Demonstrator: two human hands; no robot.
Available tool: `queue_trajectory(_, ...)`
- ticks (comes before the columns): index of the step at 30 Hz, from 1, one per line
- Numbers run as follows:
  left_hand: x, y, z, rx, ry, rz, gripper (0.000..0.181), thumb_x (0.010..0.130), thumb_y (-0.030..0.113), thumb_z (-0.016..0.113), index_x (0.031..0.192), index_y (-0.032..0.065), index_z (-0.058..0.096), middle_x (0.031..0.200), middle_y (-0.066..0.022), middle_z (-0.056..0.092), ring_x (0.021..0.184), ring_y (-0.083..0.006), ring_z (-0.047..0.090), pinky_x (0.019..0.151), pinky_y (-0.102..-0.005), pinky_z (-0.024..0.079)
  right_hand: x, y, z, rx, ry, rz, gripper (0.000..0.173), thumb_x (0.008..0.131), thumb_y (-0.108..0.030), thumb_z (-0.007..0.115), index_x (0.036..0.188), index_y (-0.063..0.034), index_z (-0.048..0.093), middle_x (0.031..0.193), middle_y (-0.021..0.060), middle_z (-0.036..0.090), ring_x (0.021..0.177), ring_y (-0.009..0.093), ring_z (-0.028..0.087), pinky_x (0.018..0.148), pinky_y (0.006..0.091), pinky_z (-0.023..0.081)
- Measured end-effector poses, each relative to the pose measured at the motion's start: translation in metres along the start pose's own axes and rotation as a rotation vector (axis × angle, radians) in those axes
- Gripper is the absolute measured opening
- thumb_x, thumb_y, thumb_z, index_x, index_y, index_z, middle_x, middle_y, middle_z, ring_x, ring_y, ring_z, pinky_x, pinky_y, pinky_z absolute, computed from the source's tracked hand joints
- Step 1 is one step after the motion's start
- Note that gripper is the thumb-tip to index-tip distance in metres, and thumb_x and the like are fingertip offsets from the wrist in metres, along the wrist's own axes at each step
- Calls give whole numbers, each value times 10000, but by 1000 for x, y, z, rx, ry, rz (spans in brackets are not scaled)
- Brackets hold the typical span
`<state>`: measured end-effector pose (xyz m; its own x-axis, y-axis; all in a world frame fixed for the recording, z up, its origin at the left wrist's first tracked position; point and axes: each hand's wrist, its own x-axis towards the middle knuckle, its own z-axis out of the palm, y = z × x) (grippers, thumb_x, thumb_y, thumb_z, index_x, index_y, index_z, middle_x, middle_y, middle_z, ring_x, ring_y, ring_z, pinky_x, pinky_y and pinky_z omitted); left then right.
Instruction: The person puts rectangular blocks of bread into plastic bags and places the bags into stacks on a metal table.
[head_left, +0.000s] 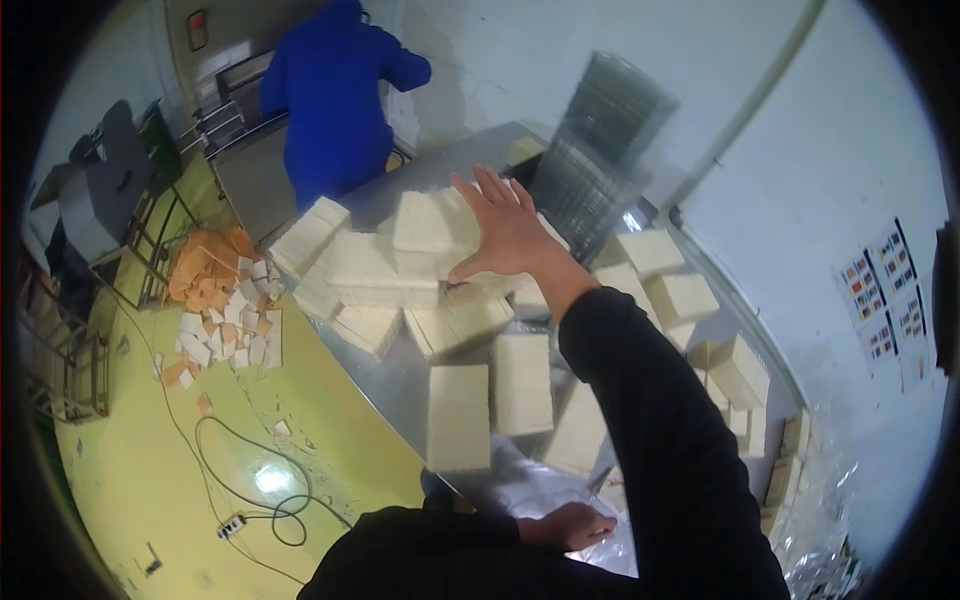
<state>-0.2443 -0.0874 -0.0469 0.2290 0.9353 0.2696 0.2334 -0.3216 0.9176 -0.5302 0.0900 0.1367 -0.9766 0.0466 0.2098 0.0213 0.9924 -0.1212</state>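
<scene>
My right hand (502, 232) reaches out over a heap of cream-coloured blocks (382, 262) on a metal table (397, 382). Its fingers are spread, and whether it touches a block below cannot be told. Low in the view, my left hand (574, 526) is curled beside a clear plastic bag or film (525, 480). A thin dark pointed thing shows just above that hand; whether the hand holds it is unclear. Two upright-lying blocks (459, 416) (523, 382) rest between my hands. A tall stack of clear plastic trays (592, 150) leans behind my right hand.
A person in blue (334, 105) stands beyond the table's far left end. Paper scraps (232, 315) and orange sheets (206, 262) lie on the yellow floor, with a power strip (231, 526) and looped cable. More blocks (739, 371) and crumpled clear film (817, 510) are on the right, near the wall.
</scene>
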Motion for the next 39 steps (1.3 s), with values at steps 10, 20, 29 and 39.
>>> queue_trajectory(10,-2,3,-16,44,-129,0,206,951,275,545,884,80,547,675,-221,576,701,-439,597,635,-539,444,3,-12,-19,154,-124,91,1188,537,-366,878,1478,25,268,1371,237,454,1327,391,402,1113,467,322)
queue_trajectory(20,74,-52,26,-505,-332,45,325,969,340,558,1098,56,650,943,-125,700,852,-253,645,786,-386,499,-422,-39,-143,1218,-126,396,1123,564,-398,897,1458,41,379,1476,164,423,1342,278,424,1111,375,309)
queue_trajectory(29,188,73,126,267,-353,385,402,931,288,599,1297,124,623,744,-138,679,637,-229,665,581,-340,493,-703,-118,9,1420,939,1092,1074,700,-370,778,1524,28,215,1522,154,333,1395,254,330,1146,350,246)
queue_trajectory(39,174,158,262,499,-439,896,540,863,304,608,1315,12,571,594,-44,586,478,-180,557,526,-320,415,-773,-182,-41,825,829,1354,890,733,-287,846,1434,36,403,1557,239,269,1413,314,334,1148,425,286)
